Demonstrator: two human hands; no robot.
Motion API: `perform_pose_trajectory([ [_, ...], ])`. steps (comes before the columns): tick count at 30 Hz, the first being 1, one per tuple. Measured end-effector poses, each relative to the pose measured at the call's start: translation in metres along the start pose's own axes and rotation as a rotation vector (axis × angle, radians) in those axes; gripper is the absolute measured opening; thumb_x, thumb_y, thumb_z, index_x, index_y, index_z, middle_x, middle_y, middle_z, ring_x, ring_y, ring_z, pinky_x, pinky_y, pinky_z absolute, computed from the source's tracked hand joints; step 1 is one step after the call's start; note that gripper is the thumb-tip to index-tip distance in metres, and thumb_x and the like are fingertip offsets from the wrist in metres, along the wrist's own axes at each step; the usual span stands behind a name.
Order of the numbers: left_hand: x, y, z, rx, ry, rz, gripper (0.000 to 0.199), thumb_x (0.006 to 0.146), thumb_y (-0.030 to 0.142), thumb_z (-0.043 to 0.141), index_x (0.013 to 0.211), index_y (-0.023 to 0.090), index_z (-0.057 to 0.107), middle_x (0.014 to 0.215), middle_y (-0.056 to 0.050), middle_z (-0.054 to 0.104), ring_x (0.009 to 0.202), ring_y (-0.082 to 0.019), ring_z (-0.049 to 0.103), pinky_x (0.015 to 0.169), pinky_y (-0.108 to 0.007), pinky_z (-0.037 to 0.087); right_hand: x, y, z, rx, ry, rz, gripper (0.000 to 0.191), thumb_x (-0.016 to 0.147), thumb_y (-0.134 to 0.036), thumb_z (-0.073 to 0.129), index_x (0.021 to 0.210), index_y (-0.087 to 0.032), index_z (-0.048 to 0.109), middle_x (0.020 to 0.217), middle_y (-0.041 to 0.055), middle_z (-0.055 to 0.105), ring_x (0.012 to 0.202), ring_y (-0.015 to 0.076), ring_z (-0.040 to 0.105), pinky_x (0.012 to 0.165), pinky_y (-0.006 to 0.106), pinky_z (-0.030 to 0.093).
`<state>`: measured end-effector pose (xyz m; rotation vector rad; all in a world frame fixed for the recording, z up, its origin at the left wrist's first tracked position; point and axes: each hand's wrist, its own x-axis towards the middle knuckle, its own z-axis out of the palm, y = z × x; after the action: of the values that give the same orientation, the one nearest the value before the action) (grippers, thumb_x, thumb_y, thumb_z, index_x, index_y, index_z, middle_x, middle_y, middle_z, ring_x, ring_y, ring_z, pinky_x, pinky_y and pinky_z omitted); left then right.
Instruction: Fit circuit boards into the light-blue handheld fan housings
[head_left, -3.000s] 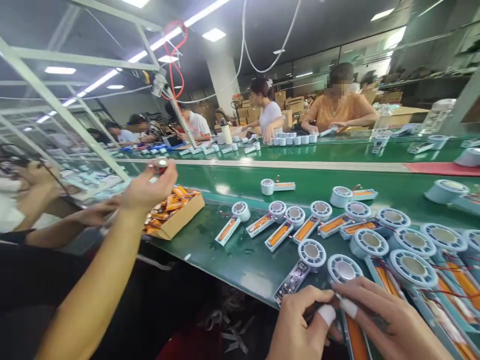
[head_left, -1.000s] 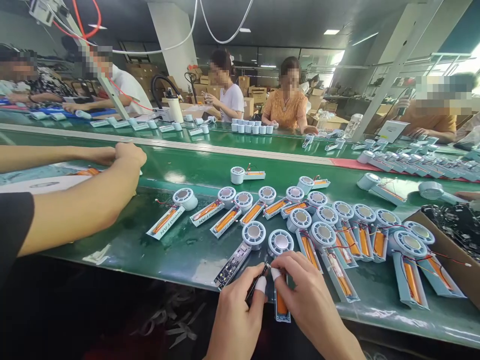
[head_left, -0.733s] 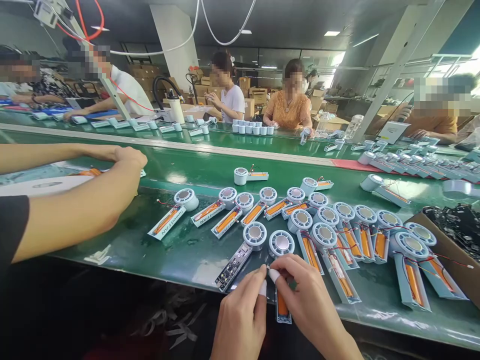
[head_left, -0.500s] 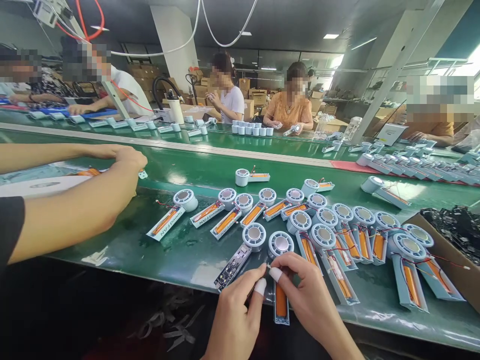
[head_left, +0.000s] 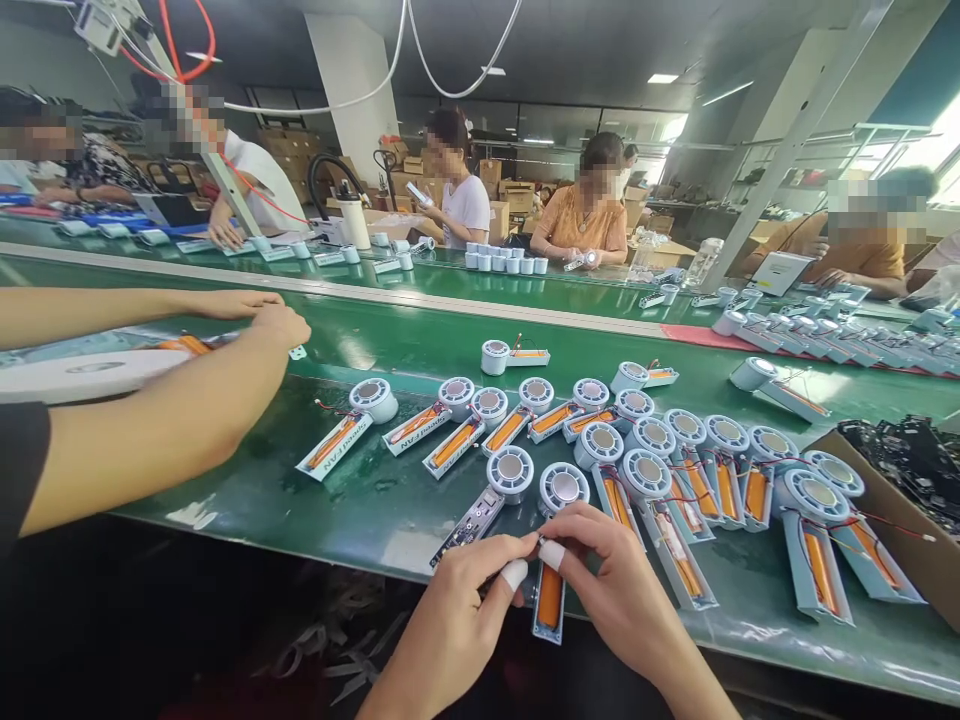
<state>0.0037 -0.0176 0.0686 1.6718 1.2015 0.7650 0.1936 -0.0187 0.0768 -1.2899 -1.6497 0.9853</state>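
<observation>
My left hand point(head_left: 469, 610) and my right hand point(head_left: 611, 580) meet over a fan unit point(head_left: 562, 487) at the front edge of the green table. Thumb and forefinger of each hand are pinched around something tiny, largely hidden by the fingertips; both thumbs wear white finger covers. An orange battery point(head_left: 550, 598) lies in the unit's open handle below my fingers. Beside it, left, rests another fan unit point(head_left: 510, 474) with a dark circuit board point(head_left: 469, 525) on its handle, partly behind my left hand.
Several open fan units point(head_left: 651, 474) spread rightward. A cardboard box point(head_left: 892, 520) of black parts stands at right. Another person's arms point(head_left: 172, 400) reach in from the left. Behind, a belt point(head_left: 420, 325) carries more units; people sit beyond.
My left hand has turned and shifted slightly left, and the fan's handle end has swung a little left. The units on the belt moved slightly right. The neighbouring person's hands moved right.
</observation>
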Motion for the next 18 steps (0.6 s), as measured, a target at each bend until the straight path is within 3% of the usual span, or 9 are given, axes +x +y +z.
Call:
perform_pose_trajectory([
  [3,0.004,0.006,0.0,-0.064,-0.008,-0.039,0.035,0.096,0.036,0.051,0.123,0.025,0.071,0.101,-0.006,0.076,0.077,-0.019,0.07,0.065,-0.026,0.056,0.003,0.001,-0.006,0.065,0.015,0.023,0.022,0.096,-0.039,0.06,0.093,-0.022,0.074,0.089,0.0039,0.068,0.079,0.0173,0.061,0.069,0.026,0.047],
  [7,0.004,0.011,0.002,-0.171,0.032,-0.117,0.037,0.097,0.039,0.048,0.124,0.023,0.067,0.102,-0.006,0.075,0.068,-0.017,0.067,0.06,-0.026,0.054,0.0,0.001,-0.019,0.173,0.183,0.135,0.04,0.097,-0.053,0.054,0.111,-0.019,0.071,0.094,0.0068,0.07,0.077,0.0172,0.061,0.069,0.027,0.05],
  [10,-0.005,0.018,0.008,-0.182,0.098,-0.162,0.041,0.095,0.046,0.049,0.122,0.023,0.068,0.096,-0.007,0.076,0.068,-0.019,0.067,0.064,-0.03,0.056,-0.01,-0.005,-0.017,0.109,0.121,0.226,0.05,0.095,-0.06,0.053,0.118,-0.018,0.069,0.081,0.0043,0.067,0.065,0.0153,0.055,0.058,0.026,0.046],
  [12,-0.016,0.024,0.013,-0.194,0.179,-0.19,0.046,0.095,0.053,0.048,0.125,0.026,0.068,0.1,-0.007,0.077,0.083,-0.024,0.071,0.079,-0.034,0.058,-0.017,-0.01,-0.009,0.041,0.036,0.252,0.051,0.094,-0.06,0.054,0.12,-0.019,0.068,0.078,0.0034,0.066,0.063,0.0154,0.054,0.057,0.026,0.044],
  [15,-0.026,0.029,0.021,-0.243,0.287,-0.27,0.052,0.095,0.063,0.043,0.126,0.032,0.069,0.118,-0.005,0.075,0.115,-0.029,0.065,0.102,-0.04,0.049,-0.021,-0.013,-0.001,-0.027,0.034,0.264,0.045,0.092,-0.055,0.061,0.119,-0.02,0.069,0.079,0.0029,0.066,0.066,0.0161,0.055,0.061,0.027,0.044],
  [18,-0.021,0.023,0.025,-0.228,0.265,-0.257,0.053,0.095,0.063,0.041,0.123,0.028,0.069,0.116,-0.007,0.075,0.111,-0.029,0.067,0.099,-0.041,0.051,-0.018,-0.007,-0.003,0.132,0.041,0.295,0.037,0.09,-0.049,0.064,0.113,-0.02,0.069,0.075,0.0009,0.062,0.066,0.0153,0.054,0.059,0.025,0.045],
])
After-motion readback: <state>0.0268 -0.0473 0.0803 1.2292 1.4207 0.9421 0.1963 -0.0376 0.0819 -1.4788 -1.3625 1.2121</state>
